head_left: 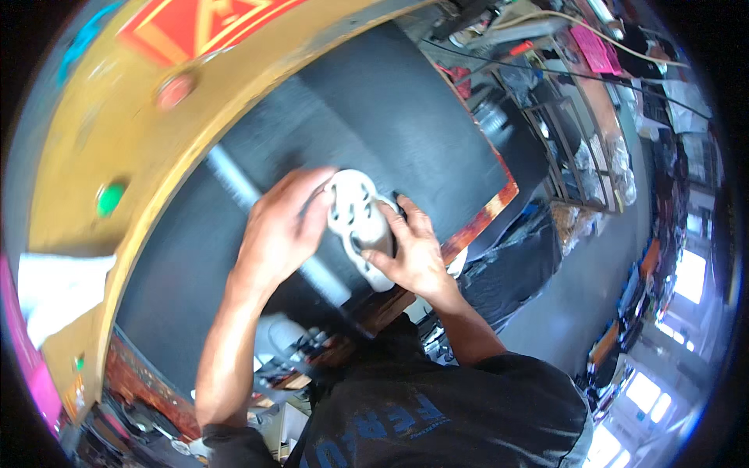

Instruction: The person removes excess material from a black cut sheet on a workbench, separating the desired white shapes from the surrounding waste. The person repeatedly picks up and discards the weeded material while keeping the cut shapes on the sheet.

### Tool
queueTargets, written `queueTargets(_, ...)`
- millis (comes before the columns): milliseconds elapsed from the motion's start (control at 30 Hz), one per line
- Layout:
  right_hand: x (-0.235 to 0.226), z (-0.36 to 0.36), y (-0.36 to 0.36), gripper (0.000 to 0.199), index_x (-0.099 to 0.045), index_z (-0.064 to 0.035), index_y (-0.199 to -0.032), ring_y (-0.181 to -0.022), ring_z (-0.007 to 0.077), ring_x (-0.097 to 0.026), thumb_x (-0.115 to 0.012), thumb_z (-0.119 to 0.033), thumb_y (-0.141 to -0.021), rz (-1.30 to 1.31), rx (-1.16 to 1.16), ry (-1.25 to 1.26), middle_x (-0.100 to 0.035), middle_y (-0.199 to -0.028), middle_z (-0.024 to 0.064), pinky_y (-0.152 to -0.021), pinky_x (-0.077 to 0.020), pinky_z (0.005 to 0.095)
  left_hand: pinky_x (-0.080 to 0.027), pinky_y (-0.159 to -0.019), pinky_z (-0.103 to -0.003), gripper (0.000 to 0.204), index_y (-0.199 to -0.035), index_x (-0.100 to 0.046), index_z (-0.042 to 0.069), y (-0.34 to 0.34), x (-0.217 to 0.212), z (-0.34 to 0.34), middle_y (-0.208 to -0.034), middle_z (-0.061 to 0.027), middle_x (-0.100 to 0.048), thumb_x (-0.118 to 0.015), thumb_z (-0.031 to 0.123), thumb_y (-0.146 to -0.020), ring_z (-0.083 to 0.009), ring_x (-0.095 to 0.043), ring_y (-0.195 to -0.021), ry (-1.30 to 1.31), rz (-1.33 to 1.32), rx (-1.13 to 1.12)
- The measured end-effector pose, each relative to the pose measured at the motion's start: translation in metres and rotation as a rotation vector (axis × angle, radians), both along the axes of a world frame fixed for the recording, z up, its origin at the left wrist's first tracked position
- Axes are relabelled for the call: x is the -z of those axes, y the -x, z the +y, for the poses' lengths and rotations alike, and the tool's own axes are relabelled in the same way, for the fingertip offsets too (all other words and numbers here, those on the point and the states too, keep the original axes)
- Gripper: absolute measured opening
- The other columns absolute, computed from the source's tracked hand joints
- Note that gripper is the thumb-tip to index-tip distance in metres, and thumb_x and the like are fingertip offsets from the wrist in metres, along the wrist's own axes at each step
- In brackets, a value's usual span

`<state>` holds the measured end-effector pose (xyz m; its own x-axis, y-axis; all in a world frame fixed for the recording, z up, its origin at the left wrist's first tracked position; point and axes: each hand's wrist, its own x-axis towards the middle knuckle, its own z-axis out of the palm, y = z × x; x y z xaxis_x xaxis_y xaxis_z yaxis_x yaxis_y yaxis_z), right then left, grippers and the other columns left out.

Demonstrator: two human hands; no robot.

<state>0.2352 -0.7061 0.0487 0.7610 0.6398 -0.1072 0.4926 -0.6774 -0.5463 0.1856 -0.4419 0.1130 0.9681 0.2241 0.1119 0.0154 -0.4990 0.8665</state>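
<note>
Both hands hold a white moulded part (357,222) with several cut-out slots — it looks like a shoe sole or plastic insole piece — against the black mat (390,117) near the worktop's near edge. The left hand (281,230) lies over the part's left side, its grip pressed together on the upper rim. The right hand (409,249) pinches the lower right side, thumb on top, fingers underneath. To my eye the piece is being pressed flat or aligned; doing this well means even pressure from both sides and keeping it square to the mat's orange-trimmed edge (476,222) — the yellow machine frame (101,132) sits at the far left
</note>
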Motion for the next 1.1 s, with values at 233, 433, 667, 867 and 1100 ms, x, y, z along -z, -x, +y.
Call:
queueTargets(233, 0.037, 0.069, 0.021, 0.094, -0.051, -0.0204, -0.16, -0.146, 0.0533, -0.043, -0.085, -0.041, -0.075, -0.288, -0.024, 0.333, -0.037, -0.162, 0.0349, -0.118, -0.0434, 0.0548, -0.059, -0.093, -0.039, 0.02, -0.118, -0.074, 0.0, 0.373, 0.015, 0.046, -0.113, -0.0191, -0.075, -0.068, 0.011, -0.103, -0.0349, -0.075, -0.105, 0.003, 0.214, -0.638)
queueTargets(433, 0.013, 0.118, -0.007, 0.104, -0.047, -0.0089, -0.161, -0.114, 0.0341, -0.069, -0.088, -0.025, -0.067, -0.111, 0.014, 0.315, -0.064, -0.134, 0.0258, -0.103, -0.0551, 0.0407, -0.055, -0.097, -0.043, 0.021, -0.116, -0.074, -0.001, 0.636, 0.068, 0.069, -0.113, -0.0178, -0.075, -0.065, 0.013, -0.104, -0.0347, -0.069, -0.108, -0.149, 0.126, -1.226)
queueTargets(667, -0.106, 0.181, 0.138, 0.102, -0.046, -0.0023, -0.162, -0.105, 0.022, -0.069, -0.088, -0.029, -0.073, 0.337, -0.083, -0.017, -0.071, -0.126, 0.0165, -0.094, -0.0542, 0.034, -0.052, -0.071, -0.047, 0.039, -0.099, -0.07, 0.002, 0.705, 0.095, 0.045, -0.08, -0.0231, -0.067, -0.066, 0.04, -0.105, -0.038, -0.067, -0.073, 0.22, 0.47, -1.03)
queueTargets(867, -0.079, 0.318, 0.326, 0.096, -0.055, -0.0041, -0.155, -0.117, 0.0308, -0.07, -0.087, -0.037, -0.071, 0.484, -0.441, -0.056, -0.07, -0.131, 0.0233, -0.101, -0.0548, 0.0371, -0.052, -0.074, -0.055, 0.038, -0.084, -0.065, 0.002, 0.659, 0.117, 0.027, -0.08, -0.0248, -0.068, -0.068, 0.036, -0.101, -0.0503, -0.066, -0.082, 0.049, 0.326, -0.91)
queueTargets(1100, -0.066, 0.398, 0.445, 0.096, -0.054, -0.0098, -0.156, -0.131, 0.0435, -0.062, -0.086, -0.041, -0.071, 0.18, -0.59, 0.128, -0.053, -0.148, 0.0311, -0.113, -0.0508, 0.0422, -0.049, -0.069, -0.046, 0.042, -0.091, -0.065, -0.004, 0.681, 0.125, 0.041, -0.074, -0.0222, -0.062, -0.066, 0.037, -0.104, -0.0328, -0.063, -0.069, 0.395, 0.381, -0.836)
